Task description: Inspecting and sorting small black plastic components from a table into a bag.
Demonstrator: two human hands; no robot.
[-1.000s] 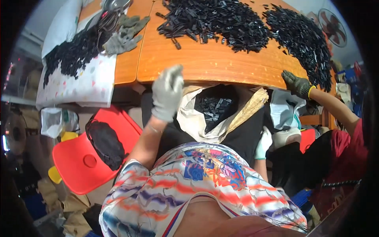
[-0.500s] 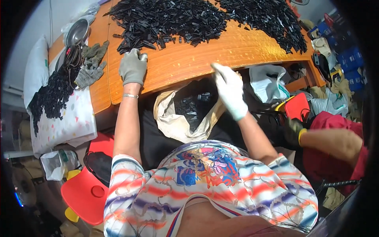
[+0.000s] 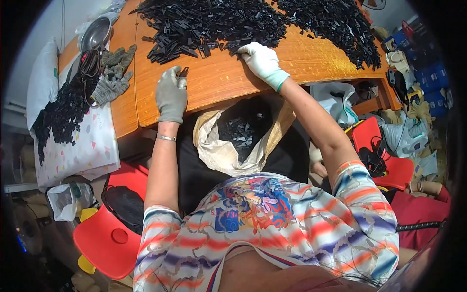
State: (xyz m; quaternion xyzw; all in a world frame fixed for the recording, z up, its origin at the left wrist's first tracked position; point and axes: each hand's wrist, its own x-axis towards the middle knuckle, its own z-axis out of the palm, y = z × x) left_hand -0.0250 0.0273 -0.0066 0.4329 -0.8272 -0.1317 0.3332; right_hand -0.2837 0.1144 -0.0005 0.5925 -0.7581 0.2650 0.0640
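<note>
My left hand (image 3: 171, 95), in a grey glove, is closed near the table's front edge. A small dark plastic piece (image 3: 183, 72) sticks out between its thumb and fingers. My right hand (image 3: 262, 63), in a white glove, reaches to the near edge of a large pile of small black plastic pieces (image 3: 209, 24). Its fingers are bent together at the pile, and what they pinch, if anything, is hidden. In front of my lap an open whitish sack (image 3: 214, 148) holds more of these black pieces (image 3: 242, 132).
A second black pile (image 3: 335, 29) lies at the far right of the wooden table (image 3: 214, 78). Left are knit gloves (image 3: 109, 87), a metal bowl (image 3: 96, 33) and more black parts (image 3: 61, 114). Red chairs (image 3: 104, 243) stand on both sides. Another person's red clothing (image 3: 421, 214) shows at right.
My right hand has gone from above the sack up to the pile's edge. My left hand has drawn back from the pile with a dark piece showing. The other person's arm has moved away.
</note>
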